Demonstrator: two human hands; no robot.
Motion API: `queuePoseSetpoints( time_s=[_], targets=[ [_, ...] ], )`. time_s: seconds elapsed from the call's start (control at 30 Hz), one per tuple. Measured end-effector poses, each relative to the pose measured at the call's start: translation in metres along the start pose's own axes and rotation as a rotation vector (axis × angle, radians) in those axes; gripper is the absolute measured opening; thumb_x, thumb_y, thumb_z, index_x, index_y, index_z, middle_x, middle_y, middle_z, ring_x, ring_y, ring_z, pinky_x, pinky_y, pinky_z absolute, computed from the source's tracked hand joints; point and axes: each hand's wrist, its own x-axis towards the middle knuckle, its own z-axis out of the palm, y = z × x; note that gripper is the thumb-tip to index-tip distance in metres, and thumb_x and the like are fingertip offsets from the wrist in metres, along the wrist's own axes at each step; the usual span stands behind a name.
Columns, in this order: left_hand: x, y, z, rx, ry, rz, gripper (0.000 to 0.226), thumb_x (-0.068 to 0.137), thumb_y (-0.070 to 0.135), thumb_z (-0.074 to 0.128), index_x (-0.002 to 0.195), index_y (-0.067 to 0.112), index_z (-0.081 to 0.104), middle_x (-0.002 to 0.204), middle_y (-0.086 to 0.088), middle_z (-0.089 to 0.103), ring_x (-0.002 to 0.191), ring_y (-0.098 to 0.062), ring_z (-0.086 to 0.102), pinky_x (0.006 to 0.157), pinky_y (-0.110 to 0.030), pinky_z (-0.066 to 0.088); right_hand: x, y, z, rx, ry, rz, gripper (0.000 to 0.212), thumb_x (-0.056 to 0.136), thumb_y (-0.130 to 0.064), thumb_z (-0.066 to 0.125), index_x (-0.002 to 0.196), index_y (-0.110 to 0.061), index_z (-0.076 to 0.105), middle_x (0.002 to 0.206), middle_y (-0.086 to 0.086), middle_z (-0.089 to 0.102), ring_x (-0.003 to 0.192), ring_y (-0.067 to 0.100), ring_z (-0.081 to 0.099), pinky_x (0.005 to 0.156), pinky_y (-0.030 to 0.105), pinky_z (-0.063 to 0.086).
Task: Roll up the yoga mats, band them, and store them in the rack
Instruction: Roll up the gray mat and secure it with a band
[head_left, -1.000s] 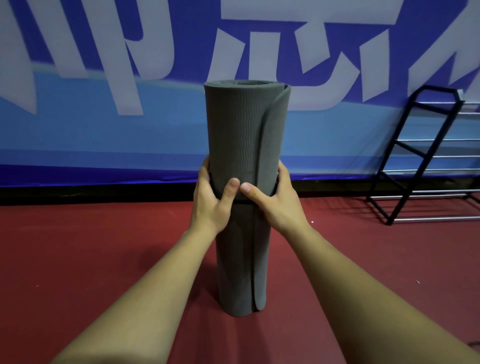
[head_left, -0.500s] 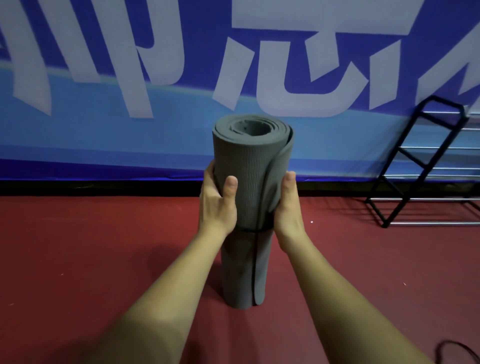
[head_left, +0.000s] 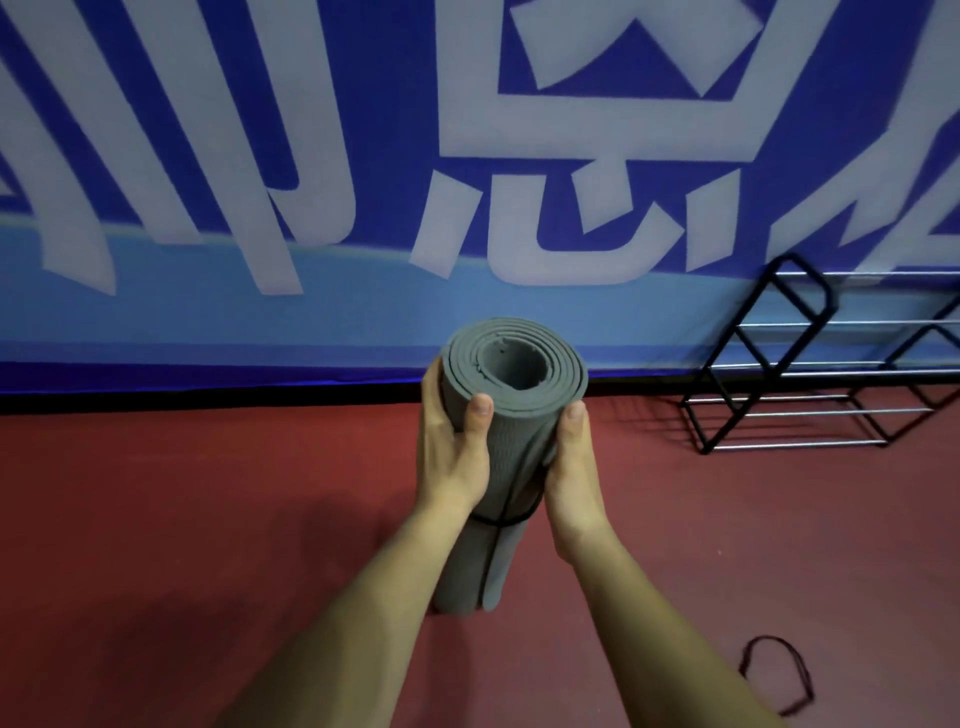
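near the lower right, a loose black band loop lies on the red floor, well apart from the action. two bare forearms reach in. the left grip is wrapped round the left side of the grey yoga mat, thumb pressed on the front just below the top edge. the right grip clamps the opposite side, thumb up along the roll. the mat is rolled, standing on end on the floor between the two, its spiral top turned toward the camera. a black band circles it just below the wrists. farther right, the black rack with metal rails stands against the blue banner.
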Motion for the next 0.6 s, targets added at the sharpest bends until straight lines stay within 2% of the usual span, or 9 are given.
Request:
queuePoseSetpoints(
  time_s=[0.1,0.2,0.27,0.37,0.43,0.5,0.6],
  targets=[
    [0.01,0.063,0.024,-0.027,-0.021,-0.01,0.103,0.069,0.096,0.045,0.14,0.021,0.044,0.138,0.004,0.057,0.129,-0.002,0.052,0.105,-0.014,0.036,0.004,-0.066,-0.018,-0.031,0.063,0.005,0.092,0.085,-0.089,0.036,0.149,-0.023,0.044,0.146,-0.013,0.054,0.138,0.002,0.046,0.119,0.038,0.034],
    [0.02,0.125,0.06,-0.016,-0.067,-0.007,0.107,0.07,0.095,0.045,0.14,0.015,0.048,0.138,0.001,0.058,0.13,-0.005,0.052,0.106,-0.018,0.038,0.013,-0.131,-0.047,-0.005,0.149,0.002,0.097,0.077,-0.094,0.04,0.141,-0.021,0.049,0.133,-0.016,0.061,0.129,0.0,0.053,0.113,0.035,0.04],
    [0.027,0.165,0.089,-0.013,-0.091,-0.014,0.108,0.069,0.096,0.044,0.141,0.016,0.049,0.137,0.004,0.059,0.128,0.001,0.052,0.103,-0.014,0.038,0.024,-0.17,-0.071,-0.014,0.191,-0.004,0.098,0.075,-0.096,0.042,0.136,-0.02,0.051,0.129,-0.013,0.062,0.125,0.002,0.055,0.112,0.038,0.042],
    [0.034,0.222,0.138,-0.033,-0.136,-0.004,0.106,0.067,0.098,0.043,0.139,0.021,0.05,0.132,0.014,0.06,0.123,0.009,0.051,0.098,-0.008,0.037,0.041,-0.225,-0.112,-0.015,0.216,-0.018,0.096,0.078,-0.092,0.045,0.138,-0.017,0.048,0.137,-0.003,0.058,0.131,0.009,0.053,0.115,0.05,0.039],
    [0.038,0.256,0.172,-0.057,-0.167,0.016,0.1,0.067,0.097,0.044,0.138,0.026,0.049,0.131,0.021,0.057,0.122,0.013,0.05,0.097,-0.006,0.036,0.053,-0.262,-0.142,0.0,0.193,-0.056,0.093,0.084,-0.086,0.048,0.145,-0.016,0.044,0.144,-0.002,0.055,0.137,0.012,0.049,0.117,0.05,0.037],
    [0.043,0.284,0.206,-0.072,-0.19,0.015,0.099,0.066,0.098,0.043,0.137,0.03,0.048,0.132,0.023,0.056,0.122,0.013,0.05,0.097,-0.006,0.037,0.066,-0.297,-0.172,0.01,0.152,-0.104,0.086,0.089,-0.078,0.049,0.149,-0.016,0.043,0.147,-0.002,0.055,0.139,0.014,0.048,0.118,0.047,0.036],
    [0.05,0.32,0.259,-0.067,-0.231,0.021,0.107,0.063,0.101,0.04,0.142,0.029,0.048,0.136,0.017,0.058,0.128,0.005,0.05,0.101,-0.012,0.039,0.087,-0.342,-0.218,0.034,0.188,-0.107,0.086,0.086,-0.079,0.054,0.145,-0.016,0.048,0.14,-0.003,0.062,0.133,0.013,0.055,0.115,0.048,0.04]
  ],
)
